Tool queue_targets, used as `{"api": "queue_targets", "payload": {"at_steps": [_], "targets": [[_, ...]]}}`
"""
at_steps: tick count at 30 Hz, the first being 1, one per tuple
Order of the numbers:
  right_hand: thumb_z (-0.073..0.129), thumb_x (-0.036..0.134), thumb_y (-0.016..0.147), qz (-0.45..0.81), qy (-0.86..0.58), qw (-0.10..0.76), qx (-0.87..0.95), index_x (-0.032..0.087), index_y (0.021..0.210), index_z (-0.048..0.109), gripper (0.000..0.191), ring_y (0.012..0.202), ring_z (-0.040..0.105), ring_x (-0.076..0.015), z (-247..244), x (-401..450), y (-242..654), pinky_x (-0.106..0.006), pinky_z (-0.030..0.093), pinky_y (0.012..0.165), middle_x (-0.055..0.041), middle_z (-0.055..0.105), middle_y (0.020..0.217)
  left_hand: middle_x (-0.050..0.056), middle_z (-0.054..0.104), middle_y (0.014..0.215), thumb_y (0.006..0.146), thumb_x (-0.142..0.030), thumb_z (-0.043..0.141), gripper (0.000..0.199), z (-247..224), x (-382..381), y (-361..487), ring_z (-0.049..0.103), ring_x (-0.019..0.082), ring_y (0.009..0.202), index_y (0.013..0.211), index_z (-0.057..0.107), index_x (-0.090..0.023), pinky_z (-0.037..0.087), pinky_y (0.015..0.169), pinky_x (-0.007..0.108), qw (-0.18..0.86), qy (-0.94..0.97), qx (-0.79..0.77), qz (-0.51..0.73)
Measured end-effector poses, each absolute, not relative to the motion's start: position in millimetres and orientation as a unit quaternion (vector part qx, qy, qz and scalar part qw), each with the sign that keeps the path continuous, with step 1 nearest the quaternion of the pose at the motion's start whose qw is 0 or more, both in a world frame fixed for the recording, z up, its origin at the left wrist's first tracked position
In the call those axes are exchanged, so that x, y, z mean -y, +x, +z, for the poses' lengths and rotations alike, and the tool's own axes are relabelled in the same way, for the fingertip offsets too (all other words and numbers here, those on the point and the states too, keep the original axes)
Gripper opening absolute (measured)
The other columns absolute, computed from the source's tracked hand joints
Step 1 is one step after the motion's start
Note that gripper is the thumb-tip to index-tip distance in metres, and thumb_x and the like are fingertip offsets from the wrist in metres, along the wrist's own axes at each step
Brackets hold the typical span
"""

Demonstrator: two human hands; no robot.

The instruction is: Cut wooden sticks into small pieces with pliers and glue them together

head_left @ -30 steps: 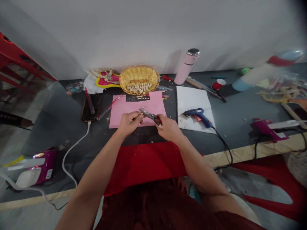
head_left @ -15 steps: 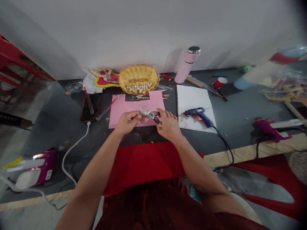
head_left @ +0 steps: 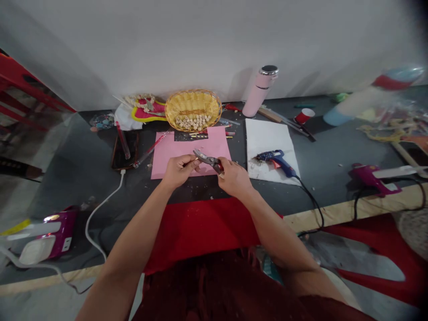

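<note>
My right hand [head_left: 235,177] is closed round the handles of a pair of pruning shears [head_left: 207,159], whose metal blades point left. My left hand [head_left: 180,170] is pinched just beside the blade tips. Between its thumb and fingers a tiny pale end shows, too small to name. Both hands are over a pink sheet of paper [head_left: 162,165], and a few small pale bits lie on it near the blades. Behind it, a yellow wicker basket [head_left: 194,101] holds many small pale cut pieces [head_left: 197,121].
To the right, a blue glue gun [head_left: 279,162] rests on white paper [head_left: 267,133]. A pink flask [head_left: 259,93] and red cup [head_left: 303,117] stand behind. At left are a phone [head_left: 124,151] with a white cable and a purple device [head_left: 60,234]. Another purple glue gun [head_left: 374,178] lies far right.
The shears have turned slightly, so their blades look narrower and their handles closer together. My left hand keeps its pinch in nearly the same spot.
</note>
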State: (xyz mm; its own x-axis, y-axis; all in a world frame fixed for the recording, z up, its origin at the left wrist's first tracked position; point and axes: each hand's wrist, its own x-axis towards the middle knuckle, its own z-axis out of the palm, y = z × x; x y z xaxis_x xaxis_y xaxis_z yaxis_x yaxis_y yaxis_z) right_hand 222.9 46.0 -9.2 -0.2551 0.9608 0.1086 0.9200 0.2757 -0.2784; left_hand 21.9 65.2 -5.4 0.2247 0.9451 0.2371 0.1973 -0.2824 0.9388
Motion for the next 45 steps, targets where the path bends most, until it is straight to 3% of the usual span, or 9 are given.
{"api": "queue_targets", "payload": {"at_steps": [8,13,19,25,31,35,40,45], "targets": [[0.05,0.021,0.081,0.087,-0.595,0.161,0.782,0.015,0.127,0.043,0.047,0.101,0.056,-0.0271,-15,-49,224,-0.038,0.043,0.083,-0.0134,0.062,0.112,0.006,0.072,0.078,0.086,-0.038,0.056,0.029,-6,-69,19,0.065,0.016,0.074,0.077,0.071,-0.016,0.049,0.07,0.026,0.393,0.681,-0.443,0.431],[0.051,0.019,0.078,0.052,-0.601,0.165,0.78,0.016,0.134,0.037,0.058,0.107,0.05,-0.031,-16,-51,224,-0.044,0.041,0.086,-0.0144,0.058,0.115,0.006,0.071,0.071,0.088,-0.041,0.052,0.033,-4,-69,15,0.062,0.015,0.068,0.078,0.073,-0.017,0.048,0.064,0.026,0.436,0.7,-0.425,0.374],[0.049,0.016,0.079,0.065,-0.587,0.148,0.793,0.014,0.125,0.045,0.047,0.098,0.055,-0.027,-15,-50,224,-0.037,0.043,0.085,-0.0136,0.062,0.108,0.005,0.069,0.065,0.087,-0.041,0.055,0.032,-4,-68,13,0.06,0.013,0.064,0.079,0.071,-0.015,0.046,0.062,0.024,0.462,0.681,-0.427,0.374],[0.05,0.015,0.078,0.07,-0.604,0.104,0.787,0.015,0.118,0.048,0.04,0.09,0.061,-0.0262,-10,-46,221,-0.035,0.044,0.077,-0.0133,0.065,0.104,0.004,0.067,0.062,0.083,-0.043,0.059,0.032,-7,-67,20,0.057,0.013,0.058,0.071,0.067,-0.014,0.044,0.058,0.024,0.429,0.666,-0.445,0.417],[0.05,0.02,0.081,0.102,-0.589,0.12,0.792,0.018,0.119,0.049,0.037,0.087,0.063,-0.0236,-10,-48,226,-0.032,0.044,0.072,-0.0101,0.067,0.102,0.004,0.067,0.062,0.082,-0.04,0.06,0.029,-7,-65,25,0.059,0.012,0.058,0.072,0.068,-0.014,0.045,0.058,0.022,0.394,0.663,-0.452,0.448],[0.051,0.022,0.081,0.1,-0.595,0.158,0.782,0.017,0.122,0.047,0.041,0.095,0.06,-0.0255,-15,-51,225,-0.034,0.044,0.079,-0.0109,0.065,0.108,0.004,0.07,0.072,0.08,-0.038,0.063,0.024,-12,-67,24,0.06,0.012,0.062,0.082,0.07,-0.015,0.046,0.059,0.022,0.381,0.644,-0.462,0.476],[0.051,0.022,0.08,0.064,-0.605,0.161,0.777,0.017,0.131,0.04,0.052,0.106,0.053,-0.0301,-17,-52,225,-0.041,0.042,0.083,-0.0138,0.06,0.115,0.004,0.071,0.075,0.086,-0.038,0.054,0.029,-13,-69,19,0.052,0.009,0.05,0.083,0.073,-0.016,0.043,0.051,0.022,0.391,0.672,-0.463,0.426],[0.051,0.015,0.078,0.064,-0.593,0.153,0.788,0.016,0.129,0.042,0.052,0.103,0.053,-0.0283,-14,-51,226,-0.039,0.042,0.085,-0.0136,0.061,0.112,0.006,0.071,0.073,0.084,-0.04,0.058,0.03,-4,-68,18,0.063,0.015,0.069,0.073,0.073,-0.016,0.048,0.065,0.024,0.41,0.688,-0.442,0.404]]}}
